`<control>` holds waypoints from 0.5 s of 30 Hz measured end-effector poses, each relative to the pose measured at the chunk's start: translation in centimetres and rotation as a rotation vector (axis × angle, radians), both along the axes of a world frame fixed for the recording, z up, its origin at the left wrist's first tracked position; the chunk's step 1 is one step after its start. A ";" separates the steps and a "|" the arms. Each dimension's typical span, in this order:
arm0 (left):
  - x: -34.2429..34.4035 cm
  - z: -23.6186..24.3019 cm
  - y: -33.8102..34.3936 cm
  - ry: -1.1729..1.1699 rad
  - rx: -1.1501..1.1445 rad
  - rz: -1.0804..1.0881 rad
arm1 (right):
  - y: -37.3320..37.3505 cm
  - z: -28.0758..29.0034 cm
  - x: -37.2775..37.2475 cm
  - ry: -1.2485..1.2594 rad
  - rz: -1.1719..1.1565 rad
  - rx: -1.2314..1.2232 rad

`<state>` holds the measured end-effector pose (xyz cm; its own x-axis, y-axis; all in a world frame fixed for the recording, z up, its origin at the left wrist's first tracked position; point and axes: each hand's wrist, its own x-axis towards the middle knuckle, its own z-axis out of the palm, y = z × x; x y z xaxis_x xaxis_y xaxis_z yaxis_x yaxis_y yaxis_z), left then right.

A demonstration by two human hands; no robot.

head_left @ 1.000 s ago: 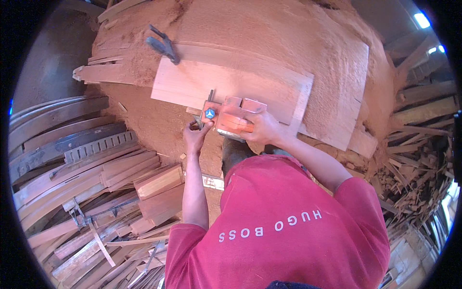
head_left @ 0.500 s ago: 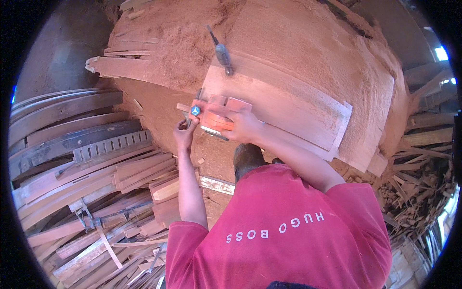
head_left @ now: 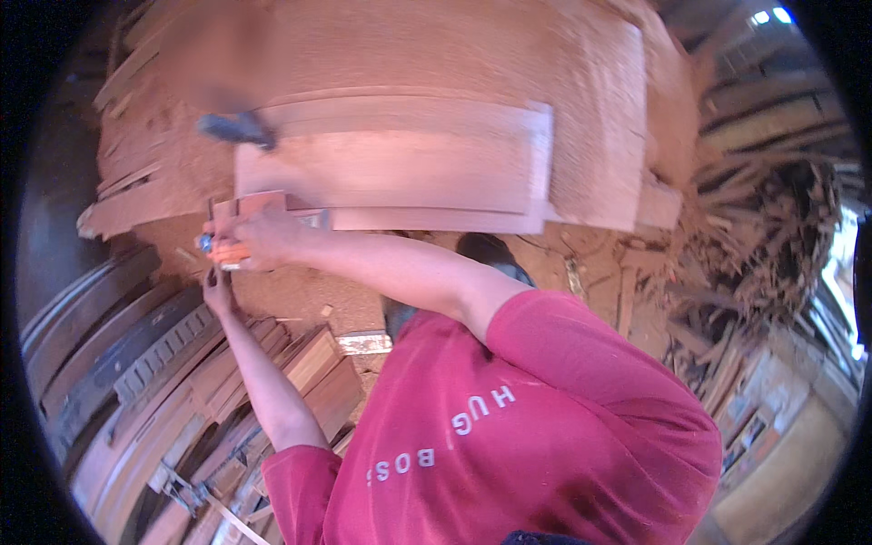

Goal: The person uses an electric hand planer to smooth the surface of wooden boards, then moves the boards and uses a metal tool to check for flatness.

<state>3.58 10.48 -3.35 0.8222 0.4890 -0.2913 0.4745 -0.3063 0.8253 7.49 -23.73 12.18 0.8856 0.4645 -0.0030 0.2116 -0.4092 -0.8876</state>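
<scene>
An orange power planer [head_left: 232, 255] with a blue knob sits at the near left corner of a pale wooden panel [head_left: 391, 168]. My right hand [head_left: 268, 236] is wrapped round its handle. My left hand [head_left: 218, 289] grips the front of the tool from below, its fingertips partly hidden. A dark clamp [head_left: 232, 127] rests over the panel's far left edge. The panel lies on a larger, sawdust-covered board [head_left: 595, 127].
Stacked planks [head_left: 118, 336] fill the left side near my left forearm, with a metal clamp [head_left: 182, 490] among them. Offcuts [head_left: 763, 254] are heaped at the right beside a light-coloured board [head_left: 781, 436]. My foot [head_left: 481, 250] shows below the bench.
Both hands and the planer have moved left to the panel's end, my right forearm now reaching across my body. The view has shifted and blurred.
</scene>
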 end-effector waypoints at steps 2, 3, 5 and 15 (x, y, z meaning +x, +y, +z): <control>-0.7 1.1 -5.5 0.041 -0.046 -0.025 | -4.2 -0.2 -1.8 0.033 -0.047 0.025; -1.7 1.9 -8.0 0.097 -0.032 -0.046 | -6.6 0.6 -2.6 0.077 -0.002 -0.026; -4.7 3.1 -14.4 0.135 -0.106 -0.082 | -13.1 2.1 -5.4 0.162 0.093 -0.115; -19.2 9.2 -48.8 0.282 -0.067 -0.439 | -43.6 2.3 -24.1 0.099 -0.099 -0.271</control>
